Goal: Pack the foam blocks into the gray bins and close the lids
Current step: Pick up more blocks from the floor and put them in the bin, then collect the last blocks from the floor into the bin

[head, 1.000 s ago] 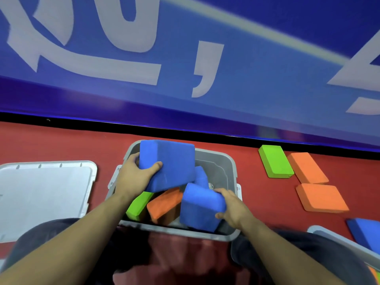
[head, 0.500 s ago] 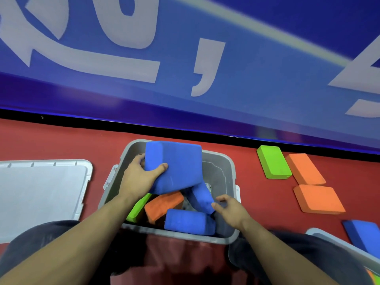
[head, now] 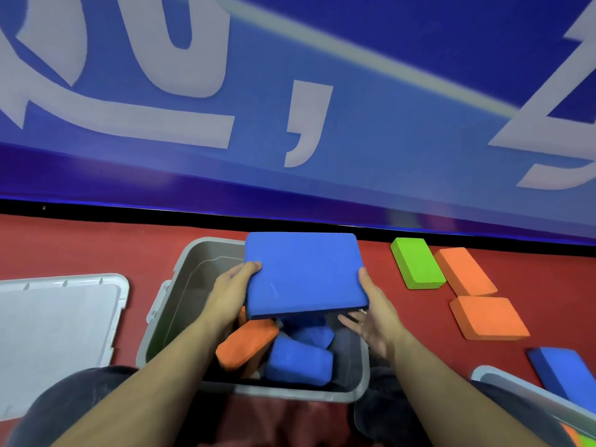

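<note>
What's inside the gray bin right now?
The gray bin holds an orange block and at least two blue blocks. The large blue block held above hides the rest.

The light is bright and even, and the colours look strong. A pale band of glare crosses the blue wall at the top. The wide lens bends the lines at the edges. The wall letters and the corners are soft, with slight blur. Inside the bin it is darker.
</note>
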Motion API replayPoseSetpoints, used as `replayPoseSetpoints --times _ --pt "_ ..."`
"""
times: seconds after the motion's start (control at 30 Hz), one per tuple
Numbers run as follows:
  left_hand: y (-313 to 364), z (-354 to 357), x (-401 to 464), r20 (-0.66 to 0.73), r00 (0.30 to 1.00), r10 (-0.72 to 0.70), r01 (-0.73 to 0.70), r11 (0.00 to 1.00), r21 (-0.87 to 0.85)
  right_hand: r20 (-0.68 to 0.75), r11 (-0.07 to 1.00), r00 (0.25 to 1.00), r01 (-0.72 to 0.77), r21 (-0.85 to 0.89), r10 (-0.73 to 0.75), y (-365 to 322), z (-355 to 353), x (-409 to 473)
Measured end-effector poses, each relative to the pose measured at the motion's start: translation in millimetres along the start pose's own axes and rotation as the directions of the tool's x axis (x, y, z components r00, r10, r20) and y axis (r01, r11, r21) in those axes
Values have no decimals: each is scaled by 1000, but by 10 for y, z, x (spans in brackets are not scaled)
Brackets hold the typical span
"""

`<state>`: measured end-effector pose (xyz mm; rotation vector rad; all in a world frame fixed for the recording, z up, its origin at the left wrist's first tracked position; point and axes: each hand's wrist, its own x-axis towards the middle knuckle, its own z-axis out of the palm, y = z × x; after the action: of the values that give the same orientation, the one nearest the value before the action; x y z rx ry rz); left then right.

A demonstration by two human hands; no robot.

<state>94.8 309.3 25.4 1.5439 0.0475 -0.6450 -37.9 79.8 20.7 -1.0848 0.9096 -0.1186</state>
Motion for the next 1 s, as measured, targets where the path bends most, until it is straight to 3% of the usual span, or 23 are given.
replayPoseSetpoints --times 0.07,0.2,0.27,0.43,0.53,0.67,0.87,1.0 --pt "-19 52 33 -10 1000 8 -8 1000 27 32 1000 999 -6 -1 6 6 -68 -9" --pt "-79 105 104 -133 989 69 -36 970 239 -114 1000 993 2 18 0 228 -129 38" --pt "-102 109 121 -140 988 73 -34 963 266 -153 995 987 -44 88 57 396 -148 93" --pt "-187 92 145 -117 992 35 4 949 316 -100 961 975 -175 212 199 697 -133 113" --pt "-239 99 152 -79 997 3 24 940 341 -52 961 965 -252 114 259 800 -80 90" --pt "-285 83 164 -50 998 -24 41 924 379 -44 894 911 -411 -180 411 813 16 23" --pt "-311 155 116 -11 1000 5 1 874 486 -146 891 968 -246 -382 205 707 13 70" --pt "-290 238 82 40 999 16 -35 854 518 -192 825 980 -72 -561 -45 612 -85 114"
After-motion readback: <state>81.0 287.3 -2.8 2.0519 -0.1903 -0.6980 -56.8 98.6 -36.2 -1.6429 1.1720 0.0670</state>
